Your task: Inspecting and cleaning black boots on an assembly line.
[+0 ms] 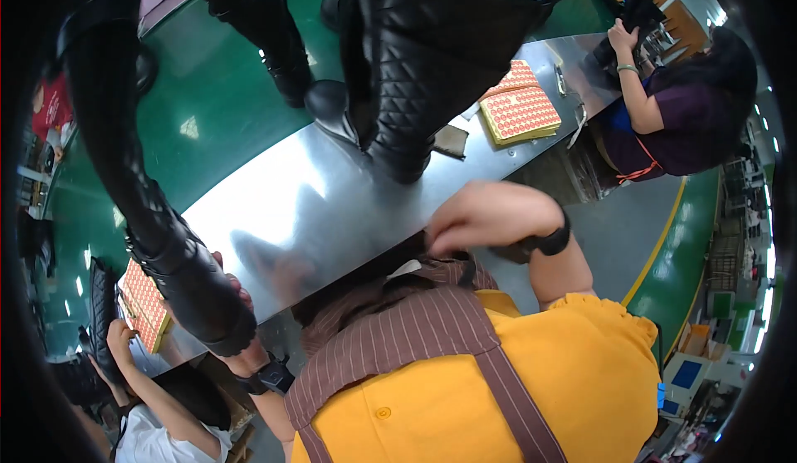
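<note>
Tall black boot (189, 276) mostly hides the left fingers (240, 289).

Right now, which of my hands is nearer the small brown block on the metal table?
Right. The right hand is on the near side of the small brown block; the left hand is farther left, holding a black boot.

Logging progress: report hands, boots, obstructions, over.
Left hand gripping tall, leathery black boot. Right hand blurred, grip unclear. Quilted black boot on silver metal table, possibly obstructing.
</note>
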A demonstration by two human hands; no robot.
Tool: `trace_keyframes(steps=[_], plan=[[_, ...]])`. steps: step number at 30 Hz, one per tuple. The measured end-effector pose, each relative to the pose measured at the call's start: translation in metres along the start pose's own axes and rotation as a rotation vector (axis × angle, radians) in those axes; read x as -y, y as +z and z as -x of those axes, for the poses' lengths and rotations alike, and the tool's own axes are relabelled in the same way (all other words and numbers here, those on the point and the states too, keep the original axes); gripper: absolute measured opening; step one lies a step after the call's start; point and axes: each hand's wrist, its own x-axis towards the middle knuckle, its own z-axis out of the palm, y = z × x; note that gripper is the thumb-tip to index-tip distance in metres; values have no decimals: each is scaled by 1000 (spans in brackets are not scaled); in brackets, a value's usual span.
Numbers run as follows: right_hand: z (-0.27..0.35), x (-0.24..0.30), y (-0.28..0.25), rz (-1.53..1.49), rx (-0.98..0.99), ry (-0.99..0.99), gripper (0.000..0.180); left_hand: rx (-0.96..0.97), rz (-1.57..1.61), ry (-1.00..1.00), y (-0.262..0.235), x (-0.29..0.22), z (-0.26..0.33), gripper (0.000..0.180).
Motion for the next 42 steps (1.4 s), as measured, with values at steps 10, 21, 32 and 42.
trace_keyframes(steps=[10,21,32,42], plan=[[22,-182,-54,371,-1275,481,15,207,4,57,54,12,-11,57],[40,-267,-90,463,-934,297,14,-156,-167,277,93,12,-9,67],[41,-213,-81,353,-1146,539,19,-213,12,280,89,11,-16,61],[-69,93,32,-6,-877,-554,13,-154,-109,452,64,32,-15,54]])
